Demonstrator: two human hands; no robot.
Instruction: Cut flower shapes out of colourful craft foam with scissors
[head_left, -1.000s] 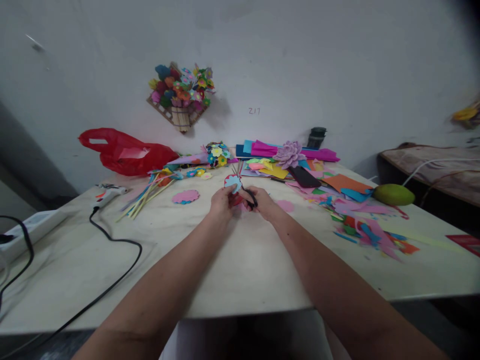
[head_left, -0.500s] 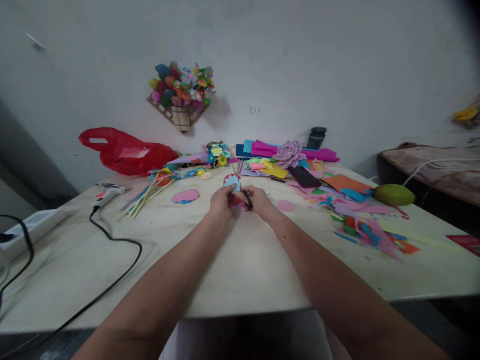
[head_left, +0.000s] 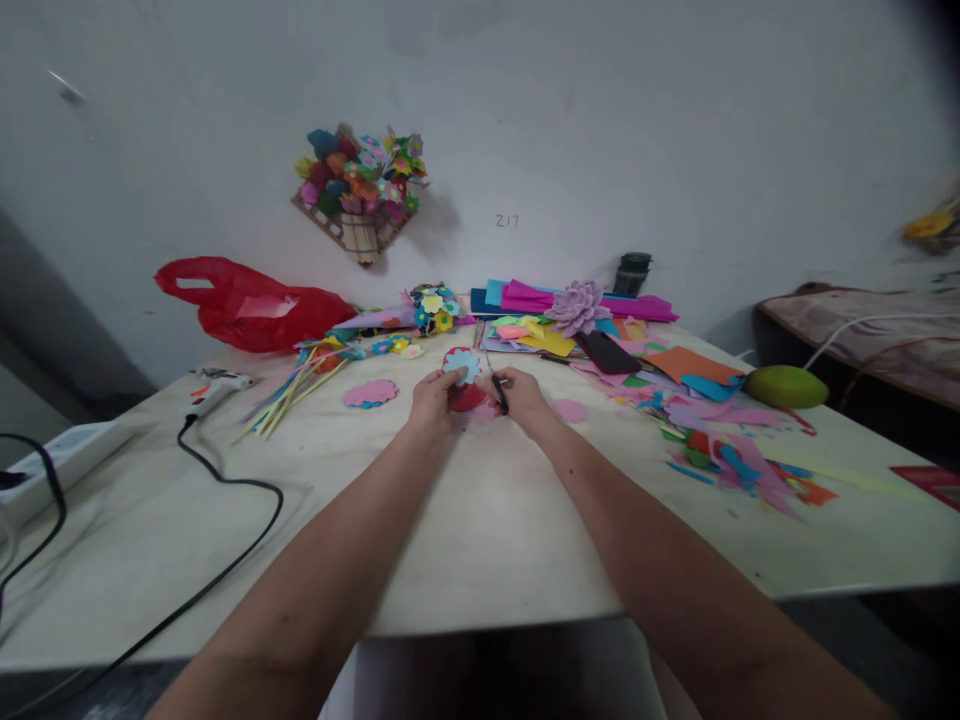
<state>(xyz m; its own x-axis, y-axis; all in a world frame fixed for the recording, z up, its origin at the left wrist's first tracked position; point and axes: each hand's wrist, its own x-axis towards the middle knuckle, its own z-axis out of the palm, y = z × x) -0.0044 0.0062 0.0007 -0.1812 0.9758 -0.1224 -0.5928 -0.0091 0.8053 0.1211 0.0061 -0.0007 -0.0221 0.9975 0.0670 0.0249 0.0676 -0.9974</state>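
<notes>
Between the fingers of my left hand is a light blue flower cutout laid over a red sheet with a partly scalloped edge. My right hand is closed on scissors with black handles; their blades point away from me, just right of the red sheet. Pale pink pieces lie under and beside the hands. A pink scalloped cutout with blue beneath it rests left of my left hand. A pink round piece lies right of my right hand.
Colourful scraps are strewn at the right, near a green mango-like fruit and a dark phone. Leftward are yellow sticks, a glue gun with its black cord, a power strip and a red bag.
My hands have drawn slightly apart. The scissors have shifted a little right of the red sheet, and more of that sheet shows below the blue flower.
</notes>
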